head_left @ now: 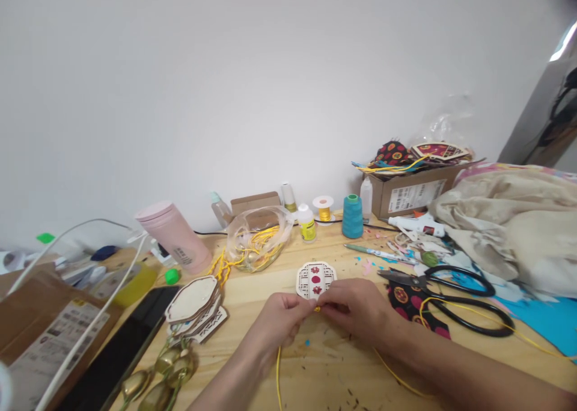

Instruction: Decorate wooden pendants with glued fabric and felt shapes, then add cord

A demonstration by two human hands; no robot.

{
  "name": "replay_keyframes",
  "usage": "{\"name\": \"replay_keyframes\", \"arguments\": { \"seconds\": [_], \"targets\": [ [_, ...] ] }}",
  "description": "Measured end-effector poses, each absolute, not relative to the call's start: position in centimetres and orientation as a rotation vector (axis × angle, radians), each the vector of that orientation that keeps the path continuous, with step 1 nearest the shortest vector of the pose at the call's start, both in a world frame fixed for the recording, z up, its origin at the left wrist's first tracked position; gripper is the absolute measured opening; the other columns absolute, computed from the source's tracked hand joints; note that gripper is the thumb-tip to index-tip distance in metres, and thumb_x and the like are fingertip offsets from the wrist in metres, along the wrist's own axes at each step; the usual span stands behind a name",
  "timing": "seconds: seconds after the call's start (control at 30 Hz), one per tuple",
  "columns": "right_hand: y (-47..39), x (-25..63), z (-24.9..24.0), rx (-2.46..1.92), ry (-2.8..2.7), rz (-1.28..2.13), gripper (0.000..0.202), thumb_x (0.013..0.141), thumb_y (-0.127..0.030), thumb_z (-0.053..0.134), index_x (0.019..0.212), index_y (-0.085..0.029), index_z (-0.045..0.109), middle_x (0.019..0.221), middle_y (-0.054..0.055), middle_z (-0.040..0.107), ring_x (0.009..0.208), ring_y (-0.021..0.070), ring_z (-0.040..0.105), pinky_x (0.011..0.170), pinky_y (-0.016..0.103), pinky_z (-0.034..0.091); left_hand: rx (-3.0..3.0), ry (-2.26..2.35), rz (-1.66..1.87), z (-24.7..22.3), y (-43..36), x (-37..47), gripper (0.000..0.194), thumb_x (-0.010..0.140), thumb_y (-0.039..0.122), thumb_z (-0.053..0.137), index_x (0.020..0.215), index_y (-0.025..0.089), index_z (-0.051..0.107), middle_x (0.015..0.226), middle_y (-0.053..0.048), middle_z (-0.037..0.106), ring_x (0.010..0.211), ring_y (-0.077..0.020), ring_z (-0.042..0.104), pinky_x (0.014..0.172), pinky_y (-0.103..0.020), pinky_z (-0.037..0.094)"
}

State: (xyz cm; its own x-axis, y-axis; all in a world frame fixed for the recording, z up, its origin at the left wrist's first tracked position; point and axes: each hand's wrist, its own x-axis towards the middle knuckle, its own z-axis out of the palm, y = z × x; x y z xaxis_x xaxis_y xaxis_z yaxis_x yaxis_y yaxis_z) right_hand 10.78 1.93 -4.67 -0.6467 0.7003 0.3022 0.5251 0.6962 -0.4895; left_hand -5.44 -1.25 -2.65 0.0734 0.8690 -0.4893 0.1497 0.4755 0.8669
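Observation:
A cream fretwork plaque (305, 280) with red patterns lies flat on the wooden table, just beyond my hands. My left hand (288, 315) and my right hand (358, 309) meet at its near edge, both with fingers pinched. Between the fingertips shows a small knot of yellow cord (317, 309). One strand of the cord hangs below my left hand toward the front edge; another runs out from under my right wrist. The fingers partly cover the lower part of the plaque.
Black-handled scissors (451, 294) lie right, on dark patterned fabric (408, 303). Left are stacked wooden plaques (193, 303), brass bells (169, 369), a phone (126, 345) and a pink tumbler (175, 237). Behind stand a glue bottle (307, 223), teal thread (352, 216) and a cardboard box (383, 194).

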Motion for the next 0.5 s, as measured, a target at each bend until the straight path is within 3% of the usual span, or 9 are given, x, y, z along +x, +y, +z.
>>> {"name": "replay_keyframes", "arguments": {
  "seconds": [0.17,0.5],
  "targets": [
    [1.89,10.81,-4.45,-0.967,-2.472,0.445,0.018,0.074,-0.016,0.048,0.069,-0.021,0.065,0.064,0.0,0.064,0.06,0.0117,0.054,0.053,0.019,0.032,0.97,1.418,0.662,-2.61,-1.31,-5.62,0.032,0.055,0.045,0.066,0.059,0.016,0.052,0.031,0.014,0.024,0.031,-0.0028,0.012,0.036,-0.023,0.003],
    [1.57,10.74,-4.04,-1.059,-2.447,0.481,0.015,0.068,-0.017,0.05,0.067,-0.022,0.064,0.061,-0.002,0.064,0.056,0.0112,0.051,0.051,0.02,0.03,0.978,1.409,0.573,-2.29,-1.41,-5.62,0.043,0.055,0.05,0.064,0.048,0.02,0.034,0.034,0.013,0.023,0.033,-0.0027,0.012,0.037,-0.024,0.002]
  ]
}}
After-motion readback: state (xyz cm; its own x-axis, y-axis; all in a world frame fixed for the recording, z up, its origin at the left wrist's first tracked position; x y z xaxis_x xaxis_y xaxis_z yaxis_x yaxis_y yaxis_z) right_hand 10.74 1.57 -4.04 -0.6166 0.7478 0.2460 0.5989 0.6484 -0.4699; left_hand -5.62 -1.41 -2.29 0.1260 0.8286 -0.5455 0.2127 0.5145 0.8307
